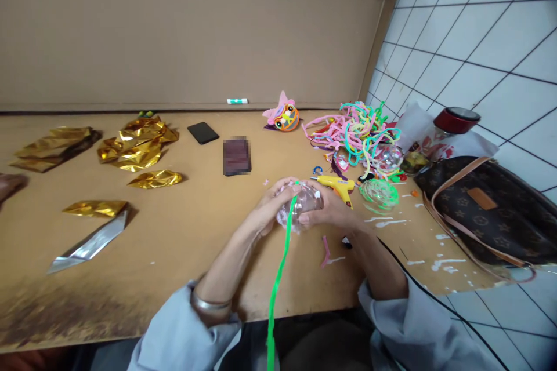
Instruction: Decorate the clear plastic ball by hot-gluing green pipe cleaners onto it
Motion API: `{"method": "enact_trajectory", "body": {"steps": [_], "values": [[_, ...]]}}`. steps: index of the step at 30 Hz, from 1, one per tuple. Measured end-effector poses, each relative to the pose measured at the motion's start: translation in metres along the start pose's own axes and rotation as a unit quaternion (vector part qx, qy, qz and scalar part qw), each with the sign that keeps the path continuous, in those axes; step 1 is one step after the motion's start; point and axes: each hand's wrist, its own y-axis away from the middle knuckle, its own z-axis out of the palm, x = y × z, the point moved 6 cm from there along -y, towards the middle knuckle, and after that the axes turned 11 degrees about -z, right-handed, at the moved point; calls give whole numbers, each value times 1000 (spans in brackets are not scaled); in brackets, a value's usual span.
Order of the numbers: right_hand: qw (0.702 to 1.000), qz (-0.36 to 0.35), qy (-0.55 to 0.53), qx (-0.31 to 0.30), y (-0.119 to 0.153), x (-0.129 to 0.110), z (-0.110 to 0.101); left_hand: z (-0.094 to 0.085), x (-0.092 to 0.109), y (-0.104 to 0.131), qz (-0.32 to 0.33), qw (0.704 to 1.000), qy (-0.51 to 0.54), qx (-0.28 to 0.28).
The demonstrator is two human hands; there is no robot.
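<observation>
Head view: our left hand (272, 203) and right hand (328, 208) are clamped on opposite sides of the clear ball (308, 200), at the tabletop (183, 249); whether it rests there we cannot tell. The green strip (282, 255) crosses it by the left fingertips, loose length towards us. We judge best: steady the ball, press the strip gently along the curve, avoid the nearby glue gun (337, 184), possibly hot.

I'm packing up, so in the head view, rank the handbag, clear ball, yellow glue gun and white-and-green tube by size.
Handbag
Clear ball and glue gun: too alike to rank
White-and-green tube
</observation>
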Motion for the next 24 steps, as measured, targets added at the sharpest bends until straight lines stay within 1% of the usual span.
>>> {"method": "enact_trajectory", "body": {"steps": [3, 7, 13, 19, 24], "values": [[1000, 7, 18, 14, -1, 2, -3, -1, -4, -3, -19, 1000, 21, -3], [999, 8, 41, 16, -2, 3, -4, -1, -7, -3, -32, 999, 30, -7], [999, 21, 25, 19, -1, 6, -2, -1, -7, -3, -28, 999, 36, 8], [999, 12, 27, 23, -2, 5, -3, -3, -7, -2, -31, 998, 45, 24], [999, 6, 35, 32, -1, 5, -3, -2, -5, -2, -22, 999, 37, 22]]}}
